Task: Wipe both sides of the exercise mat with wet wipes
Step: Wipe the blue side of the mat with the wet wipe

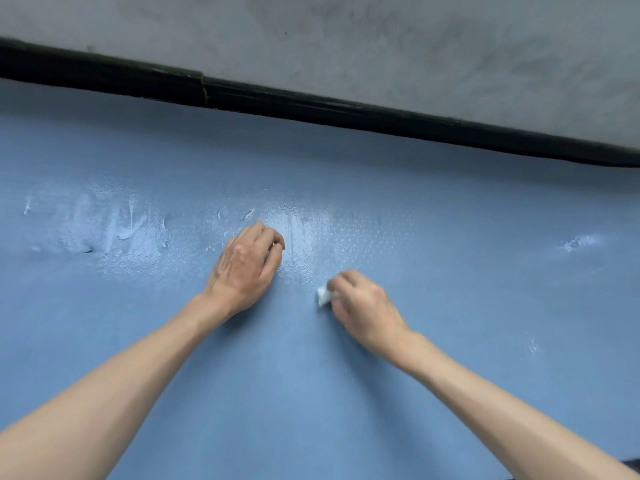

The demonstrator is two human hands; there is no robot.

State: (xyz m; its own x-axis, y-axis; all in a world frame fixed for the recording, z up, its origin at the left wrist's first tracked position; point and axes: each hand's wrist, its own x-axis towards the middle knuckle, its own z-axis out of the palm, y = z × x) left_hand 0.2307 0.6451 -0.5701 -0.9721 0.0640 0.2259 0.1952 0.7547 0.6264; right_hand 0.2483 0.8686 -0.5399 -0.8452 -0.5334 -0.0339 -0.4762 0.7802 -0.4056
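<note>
Head view: the blue exercise mat (450, 341) fills the frame, its long side running left to right. Mid-frame, the right hand (363, 306) pinches a white wet wipe (323, 296). Beside it, the left hand (246, 268) rests curled on the mat.

Wipe mostly hidden, mat cropped

Only a white corner of the wet wipe (325, 295) peeks out at 9 o'clock of the right hand (363, 306); curled fingers hide the rest. The left hand (247, 268) tucks its fingertips under; whether it holds anything cannot be told. The exercise mat (311, 393) runs off at 3, 6 and 9 o'clock.
</note>
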